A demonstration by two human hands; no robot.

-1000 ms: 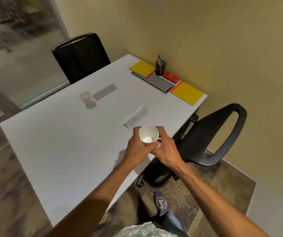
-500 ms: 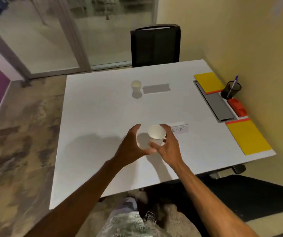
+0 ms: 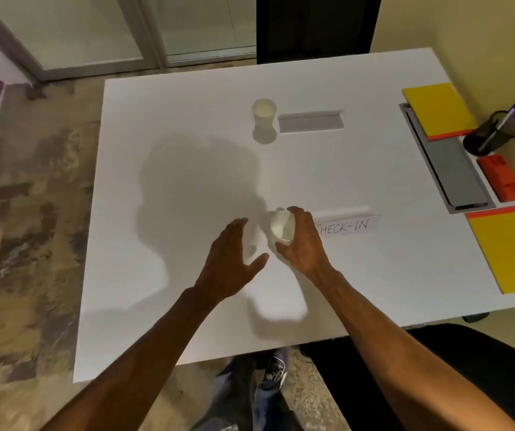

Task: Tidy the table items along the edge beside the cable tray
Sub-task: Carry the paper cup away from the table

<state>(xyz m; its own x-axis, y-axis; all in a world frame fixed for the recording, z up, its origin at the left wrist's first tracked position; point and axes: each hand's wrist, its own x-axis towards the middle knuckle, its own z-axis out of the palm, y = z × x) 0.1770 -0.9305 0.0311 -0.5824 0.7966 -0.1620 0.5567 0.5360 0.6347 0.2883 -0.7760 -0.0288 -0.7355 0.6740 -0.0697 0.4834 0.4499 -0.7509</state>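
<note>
Grips white cup (image 3: 282,229) in curled right hand (image 3: 304,247) above table (image 3: 156,181), just beside sign (image 3: 347,224), well apart from cable tray (image 3: 449,163); left hand (image 3: 231,259) spread, empty. Could slip from one-handed hold, or knock sign over.

I can read just one label: "HECK-IN", handwritten in black capitals on the white folded table card (image 3: 347,224) at three o'clock from my right hand (image 3: 304,247), which hides the first letter
</note>
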